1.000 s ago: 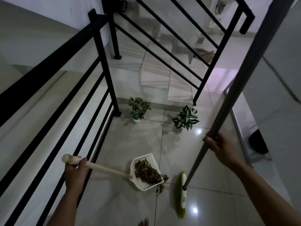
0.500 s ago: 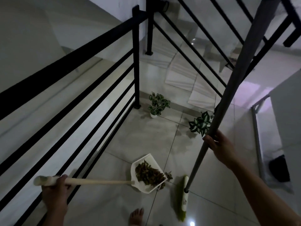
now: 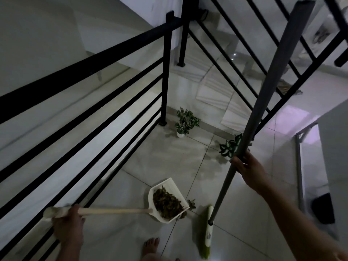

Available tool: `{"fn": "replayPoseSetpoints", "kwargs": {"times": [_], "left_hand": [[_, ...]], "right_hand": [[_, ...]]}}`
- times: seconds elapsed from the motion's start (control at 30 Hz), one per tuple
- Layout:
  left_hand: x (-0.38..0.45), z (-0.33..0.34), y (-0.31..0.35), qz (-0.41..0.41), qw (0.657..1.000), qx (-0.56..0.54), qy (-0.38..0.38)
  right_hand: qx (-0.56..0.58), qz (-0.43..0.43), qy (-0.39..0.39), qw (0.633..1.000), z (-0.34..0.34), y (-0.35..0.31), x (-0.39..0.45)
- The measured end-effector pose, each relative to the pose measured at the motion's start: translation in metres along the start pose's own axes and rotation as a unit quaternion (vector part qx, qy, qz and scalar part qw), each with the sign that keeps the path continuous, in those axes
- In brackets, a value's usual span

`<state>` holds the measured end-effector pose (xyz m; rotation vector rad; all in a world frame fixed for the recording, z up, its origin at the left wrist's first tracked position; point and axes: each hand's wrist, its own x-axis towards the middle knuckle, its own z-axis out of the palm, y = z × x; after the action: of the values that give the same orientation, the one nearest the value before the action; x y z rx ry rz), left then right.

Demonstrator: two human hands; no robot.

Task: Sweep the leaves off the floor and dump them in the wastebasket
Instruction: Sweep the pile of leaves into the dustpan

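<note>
leaves (image 3: pixel 166 203) heaped in the dustpan (image 3: pixel 165 200) on the floor, a few strays (image 3: pixel 191 203) just past its lip. left hand (image 3: pixel 67 222) wrapped around the dustpan handle, whose long axis runs rightward from that grip; right hand (image 3: pixel 248 168) clenched on the broom pole (image 3: pixel 263 102), broom head (image 3: pixel 207 236) just right of the strays.

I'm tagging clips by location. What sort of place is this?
Most likely an indoor stair landing in a home: black metal railing along the edge, tiled steps leading off the glossy tile floor, and small potted plants set in the corner.
</note>
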<state>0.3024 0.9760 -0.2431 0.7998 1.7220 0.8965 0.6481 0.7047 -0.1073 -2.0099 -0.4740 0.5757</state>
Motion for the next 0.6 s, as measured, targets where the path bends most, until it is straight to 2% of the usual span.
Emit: {"fn": "replayPoseSetpoints", "kwargs": {"times": [0.13,0.27,0.6], "left_hand": [[-0.037,0.007,0.027,0.1,0.988,0.117,0.002],[-0.073,0.011,0.05,0.208,0.964,0.163,-0.021],[-0.133,0.012,0.043,0.321,0.915,0.225,-0.091]], "right_hand": [[-0.016,-0.015,0.0,1.0,-0.006,-0.001,-0.011],[-0.023,-0.024,-0.008,0.999,-0.011,0.003,-0.022],[-0.024,-0.04,-0.006,0.999,-0.018,0.012,-0.048]]}}
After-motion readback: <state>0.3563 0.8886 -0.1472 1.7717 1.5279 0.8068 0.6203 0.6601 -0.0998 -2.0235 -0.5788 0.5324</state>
